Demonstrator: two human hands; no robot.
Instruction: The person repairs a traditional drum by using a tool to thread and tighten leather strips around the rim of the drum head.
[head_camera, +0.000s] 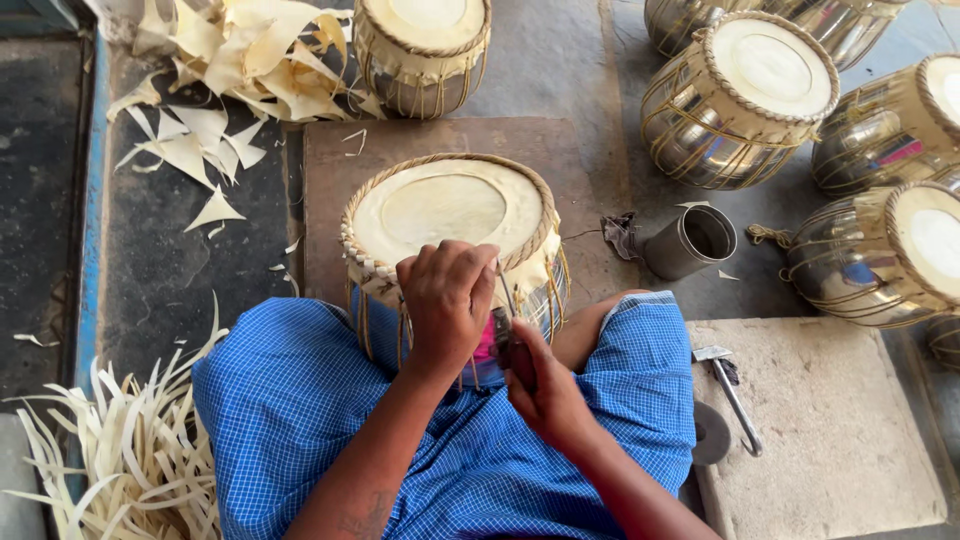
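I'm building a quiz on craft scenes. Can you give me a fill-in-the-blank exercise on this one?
1. The drum being worked on rests between the person's ____.
2. The left hand grips the drum's near ____.
3. The metal cup lies on its ____.
4. The hammer lies on a ____ slab.

Missing words: knees; rim; side; stone

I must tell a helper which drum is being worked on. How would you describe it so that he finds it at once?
Find the blue checked cloth over the seated person's legs. The drum stands between the knees on a brown board, with both hands at its near rim. The other drums stand untouched.
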